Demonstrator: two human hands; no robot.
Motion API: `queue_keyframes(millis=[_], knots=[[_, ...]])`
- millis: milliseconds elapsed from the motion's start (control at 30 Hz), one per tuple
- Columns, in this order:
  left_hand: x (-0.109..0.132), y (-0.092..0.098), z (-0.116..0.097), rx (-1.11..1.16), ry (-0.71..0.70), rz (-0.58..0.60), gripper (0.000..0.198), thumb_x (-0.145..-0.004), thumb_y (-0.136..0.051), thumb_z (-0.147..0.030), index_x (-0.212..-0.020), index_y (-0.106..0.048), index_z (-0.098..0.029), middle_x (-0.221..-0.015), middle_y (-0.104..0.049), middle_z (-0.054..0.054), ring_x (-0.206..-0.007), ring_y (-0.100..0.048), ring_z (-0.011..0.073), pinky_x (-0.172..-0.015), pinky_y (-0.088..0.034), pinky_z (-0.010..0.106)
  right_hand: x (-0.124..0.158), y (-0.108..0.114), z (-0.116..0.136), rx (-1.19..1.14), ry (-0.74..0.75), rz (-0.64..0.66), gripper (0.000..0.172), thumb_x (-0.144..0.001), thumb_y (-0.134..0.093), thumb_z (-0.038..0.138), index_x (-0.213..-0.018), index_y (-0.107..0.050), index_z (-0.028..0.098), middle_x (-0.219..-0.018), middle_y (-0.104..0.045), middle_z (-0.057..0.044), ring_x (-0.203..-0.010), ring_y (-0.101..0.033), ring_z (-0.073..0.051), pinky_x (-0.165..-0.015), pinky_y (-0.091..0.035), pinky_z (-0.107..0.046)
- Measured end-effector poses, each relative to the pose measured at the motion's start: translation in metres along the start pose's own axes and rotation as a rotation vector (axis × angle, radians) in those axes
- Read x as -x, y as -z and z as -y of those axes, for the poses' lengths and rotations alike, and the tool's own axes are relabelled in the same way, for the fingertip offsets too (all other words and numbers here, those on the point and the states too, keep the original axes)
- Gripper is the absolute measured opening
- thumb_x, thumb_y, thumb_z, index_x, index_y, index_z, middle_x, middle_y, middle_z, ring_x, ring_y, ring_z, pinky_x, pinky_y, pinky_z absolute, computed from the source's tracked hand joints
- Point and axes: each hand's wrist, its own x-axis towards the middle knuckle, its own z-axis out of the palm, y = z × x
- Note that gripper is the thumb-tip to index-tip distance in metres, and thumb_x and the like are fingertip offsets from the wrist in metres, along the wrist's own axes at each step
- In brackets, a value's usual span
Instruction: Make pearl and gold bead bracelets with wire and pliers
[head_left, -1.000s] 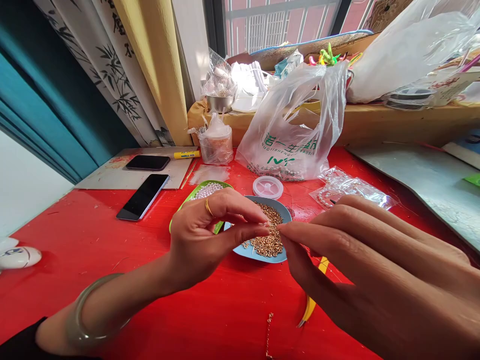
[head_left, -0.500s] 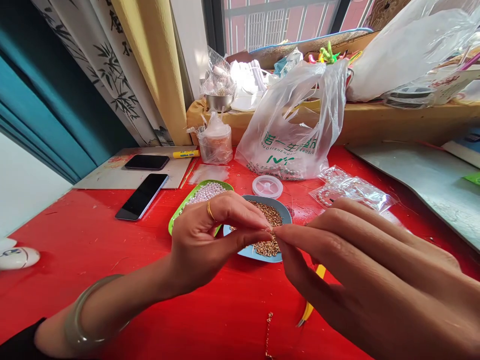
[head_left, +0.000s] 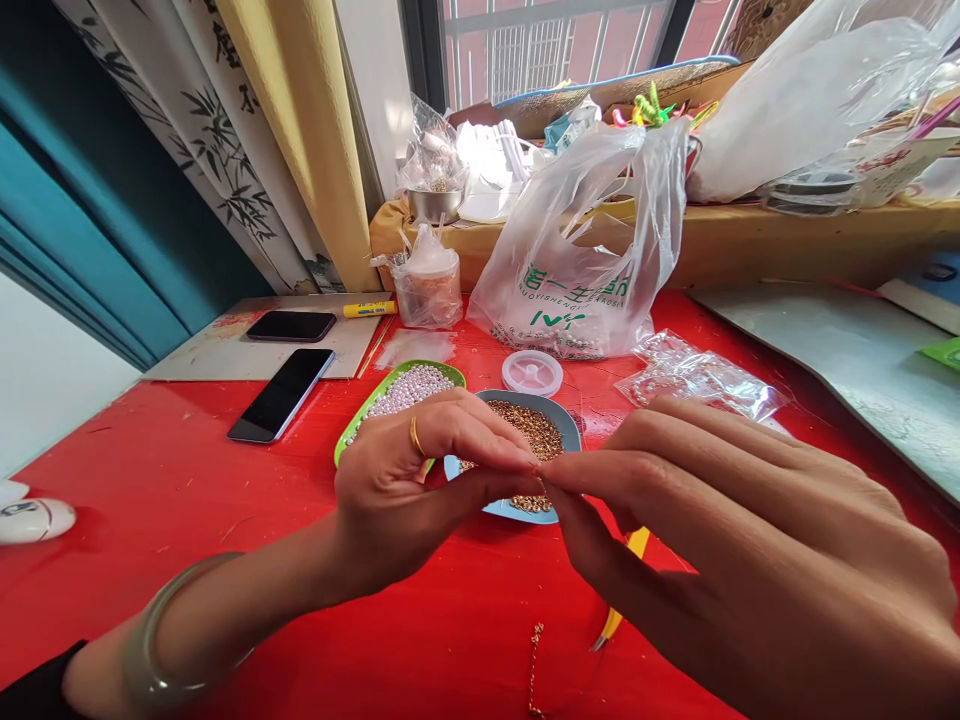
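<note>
Tiny piece (head_left: pixel 538 472), pinched, mostly hidden

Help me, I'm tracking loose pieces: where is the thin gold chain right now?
In the head view, the thin gold chain lies on the red table at the bottom, just right of centre, with the yellow tool to its right.

The right hand (head_left: pixel 720 530) is closing the small gap beside the left hand (head_left: pixel 405 480), its fingertips (head_left: pixel 559 470) now meeting the left's.

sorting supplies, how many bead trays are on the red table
2: green tray of pearly beads; blue tray of gold-coloured beads, right of it. Others may be hidden.
</note>
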Motion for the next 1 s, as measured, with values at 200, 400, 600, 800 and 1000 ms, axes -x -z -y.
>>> queue_keyframes(millis=[200, 400, 600, 800, 1000], knots=[[0.000, 0.002, 0.000, -0.021, -0.028, 0.024, 0.014, -0.072, -0.069, 0.000, -0.076, -0.067, -0.013, -0.070, -0.069, 0.002, -0.067, -0.064, 0.0117, -0.062, -0.054, 0.023, 0.001, 0.003, 0.003, -0.004, 0.038, -0.090, 0.029, -0.078, -0.054, 0.008, -0.053, -0.061, 0.020, -0.055, -0.062, 0.001, -0.050, -0.052, -0.011, -0.048, -0.036, -0.028], [0.001, 0.003, -0.004, -0.053, -0.060, 0.039, 0.016, -0.072, -0.068, 0.003, -0.076, -0.067, -0.012, -0.070, -0.070, 0.004, -0.067, -0.064, 0.0113, -0.062, -0.053, 0.022, 0.005, 0.000, 0.002, -0.025, 0.017, -0.141, 0.022, -0.079, -0.056, 0.010, -0.062, -0.066, 0.020, -0.056, -0.063, 0.003, -0.049, -0.053, -0.010, -0.047, -0.036, -0.028], [0.001, -0.001, -0.011, -0.009, 0.012, -0.001, 0.008, -0.075, -0.069, -0.008, -0.074, -0.069, -0.016, -0.067, -0.070, 0.002, -0.063, -0.064, 0.0130, -0.057, -0.054, 0.024, 0.008, -0.002, 0.004, -0.065, -0.004, -0.198, 0.018, -0.079, -0.057, 0.012, -0.067, -0.066, 0.021, -0.057, -0.063, 0.004, -0.048, -0.050, -0.008, -0.049, -0.039, -0.025], [0.000, -0.003, -0.013, 0.023, 0.060, -0.044, 0.008, -0.074, -0.071, -0.012, -0.077, -0.070, -0.019, -0.066, -0.070, 0.000, -0.063, -0.065, 0.0143, -0.056, -0.055, 0.026, 0.001, 0.006, 0.005, -0.048, 0.023, -0.159, 0.023, -0.081, -0.056, 0.009, -0.061, -0.062, 0.019, -0.056, -0.063, 0.001, -0.051, -0.055, -0.010, -0.051, -0.041, -0.027], [0.003, 0.001, -0.007, -0.145, 0.013, -0.020, 0.020, -0.076, -0.067, -0.003, -0.086, -0.070, -0.021, -0.078, -0.072, 0.000, -0.073, -0.065, 0.0128, -0.065, -0.056, 0.025, -0.001, 0.007, 0.001, 0.031, 0.026, -0.122, 0.019, -0.082, -0.057, 0.010, -0.067, -0.067, 0.016, -0.062, -0.065, -0.002, -0.055, -0.055, -0.012, -0.050, -0.039, -0.027]])
